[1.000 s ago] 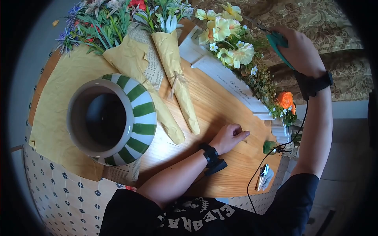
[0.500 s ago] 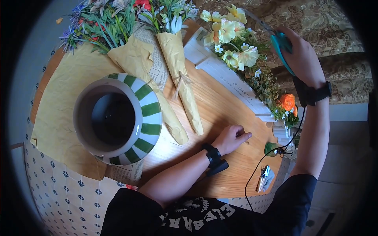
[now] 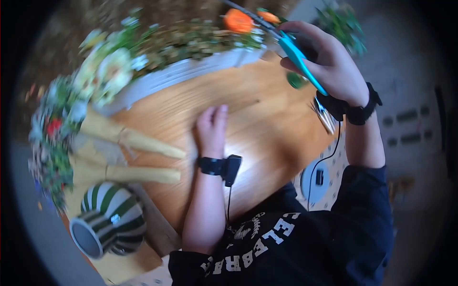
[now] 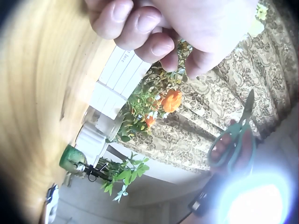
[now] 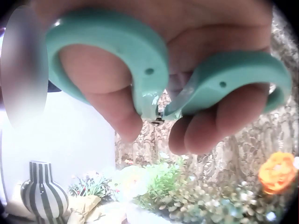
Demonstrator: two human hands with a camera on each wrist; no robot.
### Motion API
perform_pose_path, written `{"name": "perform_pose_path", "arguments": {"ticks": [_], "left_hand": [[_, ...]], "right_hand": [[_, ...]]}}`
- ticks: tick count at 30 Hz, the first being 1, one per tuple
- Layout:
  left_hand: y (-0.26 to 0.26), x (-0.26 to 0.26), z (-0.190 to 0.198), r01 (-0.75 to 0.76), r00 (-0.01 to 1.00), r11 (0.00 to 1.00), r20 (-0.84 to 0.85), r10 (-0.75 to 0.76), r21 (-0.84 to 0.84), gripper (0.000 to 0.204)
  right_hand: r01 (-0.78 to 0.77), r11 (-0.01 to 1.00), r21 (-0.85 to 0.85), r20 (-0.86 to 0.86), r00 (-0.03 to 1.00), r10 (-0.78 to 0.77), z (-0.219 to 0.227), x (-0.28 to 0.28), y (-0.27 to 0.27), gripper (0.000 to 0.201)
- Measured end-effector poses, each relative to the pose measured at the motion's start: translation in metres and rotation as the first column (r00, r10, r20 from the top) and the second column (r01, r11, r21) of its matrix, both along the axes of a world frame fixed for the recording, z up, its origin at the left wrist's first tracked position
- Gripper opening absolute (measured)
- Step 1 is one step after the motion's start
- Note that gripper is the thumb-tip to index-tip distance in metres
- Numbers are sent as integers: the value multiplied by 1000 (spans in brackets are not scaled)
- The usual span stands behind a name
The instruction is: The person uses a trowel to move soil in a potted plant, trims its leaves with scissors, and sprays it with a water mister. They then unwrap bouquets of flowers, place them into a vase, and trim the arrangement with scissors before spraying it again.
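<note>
In my right hand (image 3: pixel 334 66) I hold a pair of scissors (image 3: pixel 296 56) with teal handles, up beyond the table's right side. The right wrist view shows the thumb and fingers through the teal handle loops (image 5: pixel 149 70), and the blades seem nearly closed in the head view. My left hand (image 3: pixel 212 132) rests near the middle of the wooden table with its fingers loosely curled, holding nothing. Two paper-wrapped bouquets (image 3: pixel 151 146) lie to its left. A green-and-white striped vase (image 3: pixel 114 214) stands nearer, at the lower left.
A white wooden planter (image 3: pixel 181 76) runs along the table's far edge, with pale yellow flowers (image 3: pixel 114 71) and an orange flower (image 3: pixel 238 21). Near the right edge are a green glass jar (image 3: pixel 296 80) and several small tools (image 3: pixel 324 117). A cable (image 3: pixel 317 167) hangs from my right wrist.
The head view has swung to the right, so the vase and bouquets sit farther left. My right hand still holds the scissors, now in front of the orange flower. My left hand stays on the table.
</note>
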State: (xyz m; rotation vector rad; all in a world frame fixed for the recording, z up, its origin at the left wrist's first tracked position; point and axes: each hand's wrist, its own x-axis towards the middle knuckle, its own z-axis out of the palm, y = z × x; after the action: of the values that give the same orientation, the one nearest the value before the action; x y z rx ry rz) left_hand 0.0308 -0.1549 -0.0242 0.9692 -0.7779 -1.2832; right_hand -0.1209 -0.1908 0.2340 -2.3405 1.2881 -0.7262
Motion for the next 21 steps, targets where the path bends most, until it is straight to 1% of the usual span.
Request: {"name": "perform_pose_path", "arguments": {"ticks": [1,2,3,5,6,7,9,11,13,14,17,18,21], "left_hand": [[1,1,4,44,993,997,-110,-36,66,19],[2,0,11,57,991,995,-127,-47,76,19],[1,-1,9,64,989,996,-138,-55,63,22],[0,-4,11,30,986,995,-163,-14,93,27],[0,-4,14,28,989,996,-150,-15,88,27],[1,-2,15,26,991,997,-135,-17,70,28],[2,-2,20,33,991,998,-131,-26,57,29],[2,-1,22,39,990,998,-139,-33,46,31],[3,-2,21,50,992,998,-118,-46,35,31],[2,-3,21,53,993,998,-104,-50,26,31],[4,-6,24,55,997,998,-55,-55,0,31],[4,-4,23,81,996,997,-39,-82,-19,31],[4,-4,19,73,997,997,14,-73,-3,30]], "right_hand": [[65,997,33,7,998,-66,-1,-19,11,39],[99,994,42,41,994,-101,-3,-37,21,40],[128,991,50,76,988,-131,-9,-53,32,40],[204,976,79,79,975,-210,-22,-87,57,40],[280,944,176,-48,960,-276,-26,-97,74,44],[301,930,211,-38,953,-300,-37,-106,89,46],[321,943,92,-149,940,-306,-72,-127,112,45],[474,845,248,-203,878,-433,-100,-133,133,44],[474,836,274,-160,880,-447,-128,-143,147,41],[505,800,324,-168,863,-477,-135,-145,153,43],[494,808,322,-122,868,-482,-161,-158,163,42],[488,806,334,-126,871,-475,-165,-161,164,42],[471,812,344,-133,881,-454,-173,-174,161,39]]}}
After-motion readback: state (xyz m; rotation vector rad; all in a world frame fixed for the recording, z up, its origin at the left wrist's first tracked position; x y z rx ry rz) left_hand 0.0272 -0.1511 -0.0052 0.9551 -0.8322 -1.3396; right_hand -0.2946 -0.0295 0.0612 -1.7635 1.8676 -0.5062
